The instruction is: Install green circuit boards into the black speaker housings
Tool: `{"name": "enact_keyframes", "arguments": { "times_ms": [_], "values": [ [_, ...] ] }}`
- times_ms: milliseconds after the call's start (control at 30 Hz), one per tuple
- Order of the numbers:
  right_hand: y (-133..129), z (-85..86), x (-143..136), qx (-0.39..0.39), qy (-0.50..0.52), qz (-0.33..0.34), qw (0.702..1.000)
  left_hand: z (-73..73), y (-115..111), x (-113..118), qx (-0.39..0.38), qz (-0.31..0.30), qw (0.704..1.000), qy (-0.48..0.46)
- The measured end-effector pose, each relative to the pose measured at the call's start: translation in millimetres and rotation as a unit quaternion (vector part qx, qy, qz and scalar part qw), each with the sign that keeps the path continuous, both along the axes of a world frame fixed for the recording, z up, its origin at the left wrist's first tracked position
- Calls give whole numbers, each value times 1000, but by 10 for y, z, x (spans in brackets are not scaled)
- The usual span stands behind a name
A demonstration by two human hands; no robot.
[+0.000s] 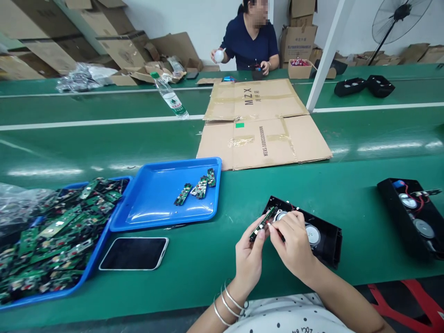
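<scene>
My left hand pinches a narrow green circuit board between thumb and fingers, tilted over the near edge of a black speaker housing. Fingertips of my right hand are pressed together at the board's right side, on a small connector or wire end too small to make out clearly. The housing lies open on the green table, with round silver speakers inside, partly hidden behind my right hand.
A blue tray holds several boards; a heaped tray of boards stands left of it. A phone lies nearby. Flattened cardboard, a bottle, another black housing and a person across the table are in view.
</scene>
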State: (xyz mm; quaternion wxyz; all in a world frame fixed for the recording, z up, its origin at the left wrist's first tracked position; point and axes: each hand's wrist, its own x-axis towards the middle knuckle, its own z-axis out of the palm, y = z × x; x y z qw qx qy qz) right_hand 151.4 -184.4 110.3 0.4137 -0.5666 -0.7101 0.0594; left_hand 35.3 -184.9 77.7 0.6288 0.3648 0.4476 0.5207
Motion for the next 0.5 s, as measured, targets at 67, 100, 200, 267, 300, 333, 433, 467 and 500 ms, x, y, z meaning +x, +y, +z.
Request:
{"name": "enact_keyframes", "arguments": {
  "times_ms": [67,100,200,267,300,333,433,467,500],
  "values": [
    [-9,-5,-6,-2,4,-2,1000,-4,-2,-6,2,-5,1000,8],
    [-13,-9,-7,-2,6,-3,1000,-6,-4,-7,4,-7,1000,6],
    [-25,-23,-2,3,14,-4,1000,-12,-7,-7,7,-10,1000,-8],
    [-29,-29,1,5,17,-5,1000,-14,-6,-5,7,-11,1000,-19],
    [-30,-29,2,5,18,-5,1000,-15,-6,-5,6,-11,1000,-22],
    [-30,-28,1,6,18,-5,1000,-16,-5,-7,4,-11,1000,-23],
    [-27,-18,-4,10,17,-5,1000,-25,-6,-15,0,-8,1000,-9],
    [-25,-14,-6,11,17,-7,1000,-29,-9,-18,1,-5,1000,-4],
    [-22,-11,-7,10,15,-8,1000,-32,-12,-21,2,-3,1000,-1]
  ]
}}
